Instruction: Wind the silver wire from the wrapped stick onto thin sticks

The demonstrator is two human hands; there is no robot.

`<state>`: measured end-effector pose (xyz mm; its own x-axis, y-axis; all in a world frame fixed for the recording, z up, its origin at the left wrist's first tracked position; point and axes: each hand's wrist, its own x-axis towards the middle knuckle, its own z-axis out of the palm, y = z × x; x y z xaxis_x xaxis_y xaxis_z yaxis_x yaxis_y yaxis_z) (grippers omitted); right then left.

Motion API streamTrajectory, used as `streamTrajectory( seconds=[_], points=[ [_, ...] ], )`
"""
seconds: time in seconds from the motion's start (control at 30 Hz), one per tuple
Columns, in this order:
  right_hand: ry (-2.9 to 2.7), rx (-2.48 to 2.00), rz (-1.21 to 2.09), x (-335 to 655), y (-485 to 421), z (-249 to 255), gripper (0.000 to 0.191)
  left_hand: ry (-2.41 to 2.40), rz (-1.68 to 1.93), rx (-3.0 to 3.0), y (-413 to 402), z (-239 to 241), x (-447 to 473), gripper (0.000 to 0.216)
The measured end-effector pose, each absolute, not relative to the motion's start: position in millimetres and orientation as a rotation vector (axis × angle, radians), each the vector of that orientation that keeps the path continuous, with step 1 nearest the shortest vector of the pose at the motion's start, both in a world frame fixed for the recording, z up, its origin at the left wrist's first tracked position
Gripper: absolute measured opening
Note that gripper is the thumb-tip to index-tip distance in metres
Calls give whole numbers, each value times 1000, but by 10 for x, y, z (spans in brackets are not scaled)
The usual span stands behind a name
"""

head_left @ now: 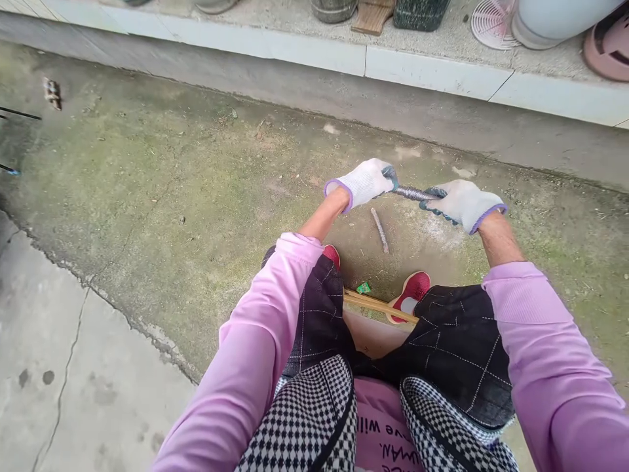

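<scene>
My left hand point(364, 181) and my right hand point(462, 202) wear white knit gloves with dark-coated fingers and purple cuffs. Between them stretches a short, dark silvery rod point(411, 193) with a ridged surface like wound wire; whether it is a spring or a wire-wrapped stick I cannot tell. Each hand is closed around one end, so both ends are hidden. Just below, on the ground, lies a thin greyish stick-like piece point(379, 231), touched by neither hand.
Light wooden sticks point(381, 307) lie across between my knees, close to a small green packet point(363, 288) and my red shoe point(415, 288). Ahead, a tiled ledge point(314, 54) holds pots, a wooden board point(372, 16) and a white bucket point(555, 19). The mossy concrete ground point(162, 196) is cracked.
</scene>
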<state>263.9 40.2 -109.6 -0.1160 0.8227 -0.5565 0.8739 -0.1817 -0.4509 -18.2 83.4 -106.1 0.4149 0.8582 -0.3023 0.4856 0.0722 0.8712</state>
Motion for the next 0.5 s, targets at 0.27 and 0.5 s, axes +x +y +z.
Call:
streamTrajectory(
  seconds=[0.27, 0.5],
  points=[
    [1857, 2573, -1562, 2470, 390, -826, 26, 1154, 525, 1217, 629, -864, 173, 16],
    [1873, 2275, -2562, 2609, 68, -431, 51, 1087, 532, 1154, 688, -839, 234, 6]
  ],
)
